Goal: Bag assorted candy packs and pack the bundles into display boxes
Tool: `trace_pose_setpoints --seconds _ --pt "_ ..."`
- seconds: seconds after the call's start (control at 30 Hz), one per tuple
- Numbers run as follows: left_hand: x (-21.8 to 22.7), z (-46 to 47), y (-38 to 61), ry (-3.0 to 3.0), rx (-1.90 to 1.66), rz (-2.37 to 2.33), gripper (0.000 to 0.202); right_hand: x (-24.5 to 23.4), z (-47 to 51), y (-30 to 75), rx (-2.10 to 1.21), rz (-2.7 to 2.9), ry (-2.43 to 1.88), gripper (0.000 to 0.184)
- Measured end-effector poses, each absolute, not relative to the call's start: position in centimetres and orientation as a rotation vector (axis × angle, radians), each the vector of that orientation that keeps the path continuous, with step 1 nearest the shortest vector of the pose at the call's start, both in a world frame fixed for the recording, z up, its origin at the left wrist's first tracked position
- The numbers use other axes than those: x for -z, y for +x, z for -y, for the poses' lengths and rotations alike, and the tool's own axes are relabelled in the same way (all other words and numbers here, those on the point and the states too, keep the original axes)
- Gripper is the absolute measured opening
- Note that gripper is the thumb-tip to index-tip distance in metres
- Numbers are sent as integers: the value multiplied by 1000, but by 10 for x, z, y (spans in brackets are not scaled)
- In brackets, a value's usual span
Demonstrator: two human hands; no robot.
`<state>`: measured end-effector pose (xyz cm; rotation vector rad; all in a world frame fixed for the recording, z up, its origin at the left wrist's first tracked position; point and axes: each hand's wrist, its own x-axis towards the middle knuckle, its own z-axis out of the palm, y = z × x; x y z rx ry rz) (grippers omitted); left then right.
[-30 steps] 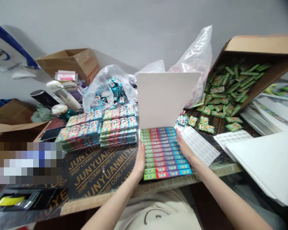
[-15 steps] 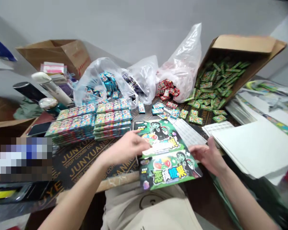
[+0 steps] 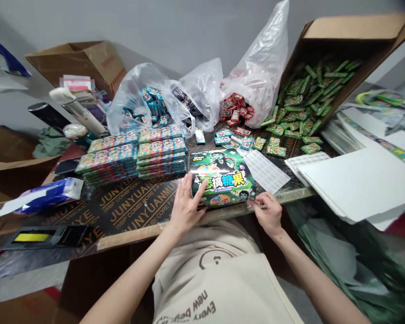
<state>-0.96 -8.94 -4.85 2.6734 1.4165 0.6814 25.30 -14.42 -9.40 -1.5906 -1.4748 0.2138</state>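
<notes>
A green printed candy box [image 3: 222, 173] with a cartoon figure and large coloured lettering lies at the table's front edge, its near panel bent downward. My left hand [image 3: 186, 204] holds its left side, thumb over the top and fingers along the edge. At the near right corner, my right hand [image 3: 268, 213] pinches the card between thumb and fingers. Just behind the box are loose small candy packs [image 3: 222, 140], blue, red and green. Under its right side lies a white printed sheet [image 3: 268, 173].
Stacked candy packs [image 3: 108, 159] stand left. Behind are plastic bags [image 3: 202, 76] of blue, dark and red packs. A tilted carton [image 3: 351, 31] spills green packs. White card sheets [image 3: 354, 180] lie right; a blue packet [image 3: 50, 195] and black tray [image 3: 47, 236] lie left.
The printed card has gone from lying flat over the edge to bent, with its near panel turned down. My left hand has moved from its top to its left side; my right hand has come nearer.
</notes>
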Motion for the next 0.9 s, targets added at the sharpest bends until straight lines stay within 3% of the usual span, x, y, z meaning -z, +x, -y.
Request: trace_pose_setpoints --seconds 0.3,0.5,0.6,0.63,0.77,0.9 --pt "79 90 -7 2457 -606 -1490 62 127 137 258 -85 1544 -1565 23" --pt "86 94 -9 2379 -688 -1374 54 127 133 258 -201 1645 -1585 29" --pt "71 93 -12 2449 -682 -1407 58 113 134 261 -144 1651 -1612 20" --pt "62 91 -12 2495 -672 -1434 62 104 133 262 -75 1655 -1635 23" --pt "26 73 -7 2779 -476 -1359 82 57 122 261 133 2030 -1666 66" --pt "28 60 2 2925 -201 -1051 75 38 105 250 76 2560 -1521 69"
